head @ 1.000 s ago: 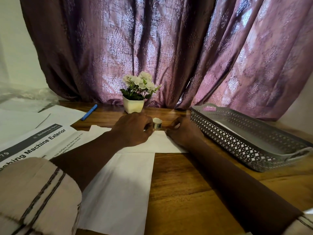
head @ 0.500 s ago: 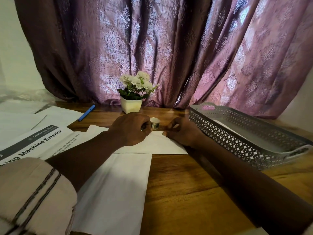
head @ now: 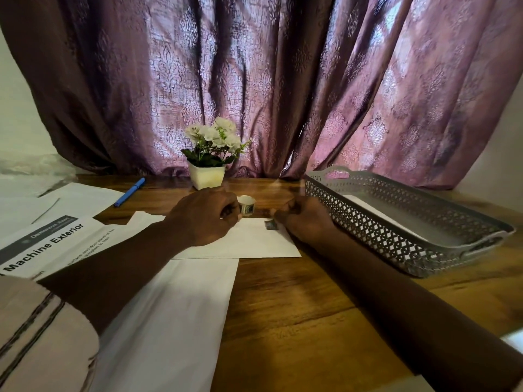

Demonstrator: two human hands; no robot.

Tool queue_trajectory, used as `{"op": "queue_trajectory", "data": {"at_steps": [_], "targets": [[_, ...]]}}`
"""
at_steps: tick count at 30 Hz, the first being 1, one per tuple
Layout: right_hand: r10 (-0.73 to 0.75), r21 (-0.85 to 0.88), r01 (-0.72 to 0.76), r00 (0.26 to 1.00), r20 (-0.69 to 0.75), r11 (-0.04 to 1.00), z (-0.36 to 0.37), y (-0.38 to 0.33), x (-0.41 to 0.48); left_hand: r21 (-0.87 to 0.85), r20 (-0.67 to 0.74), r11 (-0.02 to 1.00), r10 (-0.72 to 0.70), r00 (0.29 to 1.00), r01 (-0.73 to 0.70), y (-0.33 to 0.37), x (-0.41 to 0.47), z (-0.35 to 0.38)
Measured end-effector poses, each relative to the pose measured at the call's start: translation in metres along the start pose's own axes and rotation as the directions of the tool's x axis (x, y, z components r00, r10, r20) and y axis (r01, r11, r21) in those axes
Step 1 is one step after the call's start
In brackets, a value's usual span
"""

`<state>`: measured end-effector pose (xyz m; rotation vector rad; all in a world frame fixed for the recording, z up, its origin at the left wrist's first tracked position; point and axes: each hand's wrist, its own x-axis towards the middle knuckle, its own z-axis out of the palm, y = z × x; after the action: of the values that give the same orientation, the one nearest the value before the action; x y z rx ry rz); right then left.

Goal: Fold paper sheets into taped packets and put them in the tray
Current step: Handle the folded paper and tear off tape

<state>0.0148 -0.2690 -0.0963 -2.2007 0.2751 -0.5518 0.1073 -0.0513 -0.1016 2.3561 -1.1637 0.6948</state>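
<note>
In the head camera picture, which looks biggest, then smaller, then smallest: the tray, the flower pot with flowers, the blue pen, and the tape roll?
As they look in the head view:
1. The grey tray, by far the biggest.
2. The flower pot with flowers.
3. The blue pen.
4. The tape roll, the smallest.
The pot stands farther back, so it may really be a bit bigger than it looks.

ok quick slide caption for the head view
Both hands, left hand and right hand, apply tape from a small roll onto folded paper.
</note>
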Motion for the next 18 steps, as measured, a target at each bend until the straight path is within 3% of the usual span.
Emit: {"op": "queue_trajectory", "data": {"at_steps": [5,12,18], "targets": [[0.026,-0.179,-0.031,0.999,-0.033,0.983,0.009,-0.008,-0.002,-0.003,-0.001,1.0,0.013,1.0,-0.013,-0.002,0.0,0.0],[0.026,-0.21,-0.045,0.995,-0.093,0.977,0.011,-0.008,0.004,-0.02,0.029,1.0,-0.022,0.999,0.023,-0.002,0.0,0.0],[-0.01,-0.178,0.02,0.998,0.055,0.984,-0.003,-0.004,0.002,-0.01,0.044,0.999,-0.052,0.998,0.052,-0.002,-0.001,-0.002]]}}
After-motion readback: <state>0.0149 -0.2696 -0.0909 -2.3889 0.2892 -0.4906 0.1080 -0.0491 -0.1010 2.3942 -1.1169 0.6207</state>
